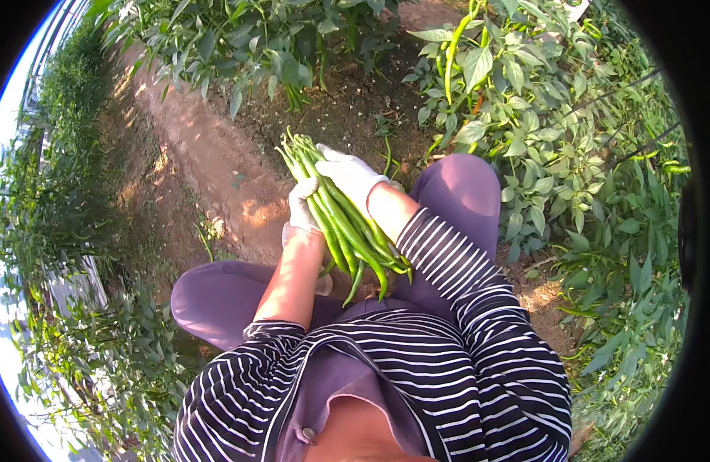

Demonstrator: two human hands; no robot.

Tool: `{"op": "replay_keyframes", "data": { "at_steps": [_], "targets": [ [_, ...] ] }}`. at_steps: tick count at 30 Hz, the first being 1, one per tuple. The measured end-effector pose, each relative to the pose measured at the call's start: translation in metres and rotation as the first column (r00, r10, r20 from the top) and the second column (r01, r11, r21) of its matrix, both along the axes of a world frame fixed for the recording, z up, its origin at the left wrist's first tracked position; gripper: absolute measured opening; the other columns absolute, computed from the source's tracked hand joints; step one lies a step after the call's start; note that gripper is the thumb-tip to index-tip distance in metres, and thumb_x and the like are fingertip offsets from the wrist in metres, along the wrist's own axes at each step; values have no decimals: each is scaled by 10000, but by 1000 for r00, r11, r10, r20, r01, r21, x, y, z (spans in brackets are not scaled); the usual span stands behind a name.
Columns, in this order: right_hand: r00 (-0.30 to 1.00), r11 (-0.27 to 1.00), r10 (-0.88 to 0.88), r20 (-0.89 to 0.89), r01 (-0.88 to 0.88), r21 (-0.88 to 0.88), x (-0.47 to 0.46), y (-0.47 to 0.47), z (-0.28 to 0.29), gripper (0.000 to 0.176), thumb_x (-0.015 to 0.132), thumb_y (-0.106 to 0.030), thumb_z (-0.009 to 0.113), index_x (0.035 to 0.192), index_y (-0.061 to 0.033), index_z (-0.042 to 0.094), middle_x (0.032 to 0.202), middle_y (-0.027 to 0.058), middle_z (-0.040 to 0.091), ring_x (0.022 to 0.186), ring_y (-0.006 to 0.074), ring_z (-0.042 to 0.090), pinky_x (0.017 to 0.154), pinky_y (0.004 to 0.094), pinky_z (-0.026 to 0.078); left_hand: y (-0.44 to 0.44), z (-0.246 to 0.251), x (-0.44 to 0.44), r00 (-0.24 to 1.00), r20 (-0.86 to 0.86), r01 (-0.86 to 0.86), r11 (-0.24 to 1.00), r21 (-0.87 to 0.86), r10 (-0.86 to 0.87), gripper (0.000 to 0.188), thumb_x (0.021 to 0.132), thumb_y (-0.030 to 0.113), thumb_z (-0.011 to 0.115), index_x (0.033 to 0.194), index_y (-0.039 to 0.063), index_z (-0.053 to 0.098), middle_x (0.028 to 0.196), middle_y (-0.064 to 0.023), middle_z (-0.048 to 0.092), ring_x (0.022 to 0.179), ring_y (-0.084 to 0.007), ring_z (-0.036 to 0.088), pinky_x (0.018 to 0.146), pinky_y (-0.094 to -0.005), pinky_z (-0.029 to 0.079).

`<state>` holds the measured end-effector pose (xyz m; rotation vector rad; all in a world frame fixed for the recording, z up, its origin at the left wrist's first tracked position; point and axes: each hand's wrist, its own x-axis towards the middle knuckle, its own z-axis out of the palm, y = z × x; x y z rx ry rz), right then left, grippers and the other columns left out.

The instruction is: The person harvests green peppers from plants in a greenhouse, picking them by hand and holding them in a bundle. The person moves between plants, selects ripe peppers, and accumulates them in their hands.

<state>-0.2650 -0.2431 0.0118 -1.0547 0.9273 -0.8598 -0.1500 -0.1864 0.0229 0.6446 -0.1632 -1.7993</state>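
Note:
A thick bundle of long green chili peppers (pixel 346 228) lies between my two gloved hands, above my lap. Its stem ends point away from me and the curved tips hang toward my body. My left hand (pixel 303 203), in a white glove, grips the bundle from the left side, with the thumb across the peppers. On the right side my right hand (pixel 350 172), also in a white glove, lies along the upper part of the bundle near the stems. The fingers beneath the peppers are hidden.
Pepper plants (pixel 522 115) with hanging green peppers stand close on the right. Another leafy pepper plant (pixel 274 46) grows ahead. A bare soil path (pixel 205 138) runs along the left, bordered by dense foliage (pixel 66 190). My bent knees (pixel 458 190) flank the bundle.

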Motion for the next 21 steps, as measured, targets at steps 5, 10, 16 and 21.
{"op": "replay_keyframes", "data": {
  "at_steps": [5, 10, 16, 21],
  "targets": [
    [706, 850, -31, -707, -354, -391, 31, 3, 11, 529, 934, -266, 449, 1424, -69, 421, 1468, 300, 349, 1343, 425, 394, 1130, 406, 315, -5, -3, 27, 989, 92, -97, 981, -168, 113, 681, 750, 290, 656, 1356, 39, 472, 1259, -154, 584, 1132, -324, 571, 1021, -437, 446],
    [781, 939, -116, -613, -115, -324, 42, 26, 35, 379, 883, -258, 498, 1219, -157, 642, 1404, 183, 467, 1213, 368, 490, 1027, 447, 383, 13, -22, 44, 994, 85, -57, 985, -165, 72, 782, 715, 302, 689, 1404, 58, 412, 1341, -172, 507, 1215, -333, 515, 1060, -447, 407],
    [644, 905, -181, -743, -186, -381, 68, 28, 54, 530, 871, -303, 520, 1400, -287, 502, 1560, 185, 261, 1417, 436, 256, 1098, 532, 284, 13, -45, 67, 981, 140, -115, 981, -154, 137, 770, 745, 343, 613, 1413, 30, 394, 1322, -192, 513, 1179, -326, 532, 1028, -439, 440],
    [733, 878, 223, -643, -437, -193, 43, -3, 84, 687, 917, -488, 494, 1525, -238, 295, 1578, 245, 180, 1431, 446, 238, 1162, 485, 243, 2, -9, 38, 983, 84, -137, 959, -248, 162, 917, 737, 518, 603, 1499, 112, 295, 1471, -131, 396, 1344, -307, 386, 1136, -430, 307]
  ]
}}
